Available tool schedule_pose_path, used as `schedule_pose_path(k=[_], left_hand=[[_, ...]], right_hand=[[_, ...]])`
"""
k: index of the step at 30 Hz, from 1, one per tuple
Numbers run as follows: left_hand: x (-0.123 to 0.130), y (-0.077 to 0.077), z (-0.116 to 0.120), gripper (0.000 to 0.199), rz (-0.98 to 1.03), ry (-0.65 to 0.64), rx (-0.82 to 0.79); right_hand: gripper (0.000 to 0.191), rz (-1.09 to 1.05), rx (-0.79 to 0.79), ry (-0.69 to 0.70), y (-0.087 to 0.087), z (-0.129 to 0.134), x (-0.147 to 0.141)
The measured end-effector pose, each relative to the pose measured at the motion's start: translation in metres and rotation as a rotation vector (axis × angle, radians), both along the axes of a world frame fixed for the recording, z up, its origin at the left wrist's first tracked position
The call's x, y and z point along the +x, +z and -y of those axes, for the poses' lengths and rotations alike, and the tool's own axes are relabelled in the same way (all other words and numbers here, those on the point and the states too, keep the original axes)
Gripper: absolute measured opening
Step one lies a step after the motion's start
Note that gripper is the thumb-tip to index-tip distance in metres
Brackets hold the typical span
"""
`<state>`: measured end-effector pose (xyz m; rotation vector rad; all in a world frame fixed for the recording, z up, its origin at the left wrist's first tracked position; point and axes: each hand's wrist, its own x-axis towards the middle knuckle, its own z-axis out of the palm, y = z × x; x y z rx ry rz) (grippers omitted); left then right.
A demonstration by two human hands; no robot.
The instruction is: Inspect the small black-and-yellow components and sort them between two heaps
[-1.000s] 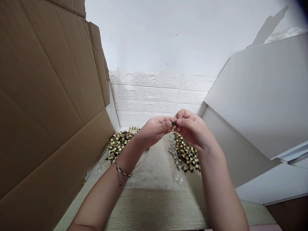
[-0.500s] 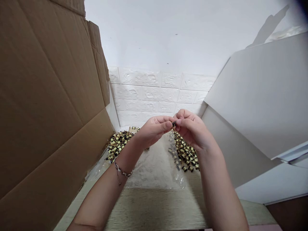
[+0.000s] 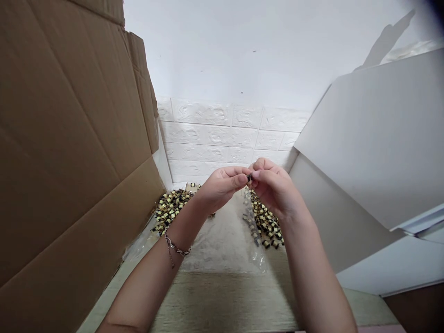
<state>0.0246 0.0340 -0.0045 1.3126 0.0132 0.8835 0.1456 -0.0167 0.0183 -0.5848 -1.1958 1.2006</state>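
While both forearms rise from the desk, my left hand and right hand pinch one small dark part between fingertips; its orientation is too small to tell

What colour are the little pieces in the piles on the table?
Black and pale yellow, in both the left pile and right pile, head view.

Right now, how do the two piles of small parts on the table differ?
The left pile lies beside the brown cardboard wall and shows nearly whole; the right pile lies toward the white board, partly hidden by the right hand. Both hold the same black-and-yellow parts, lying on clear plastic.
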Motion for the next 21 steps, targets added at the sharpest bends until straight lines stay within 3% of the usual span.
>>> schedule_pose_path(k=[21], left_hand=[[0.0011, -0.0036, -0.0051, 0.023, -0.003, 0.017, -0.020]], right_hand=[[0.016, -0.015, 0.001, -0.062, -0.0016, -0.0025, -0.0049]])
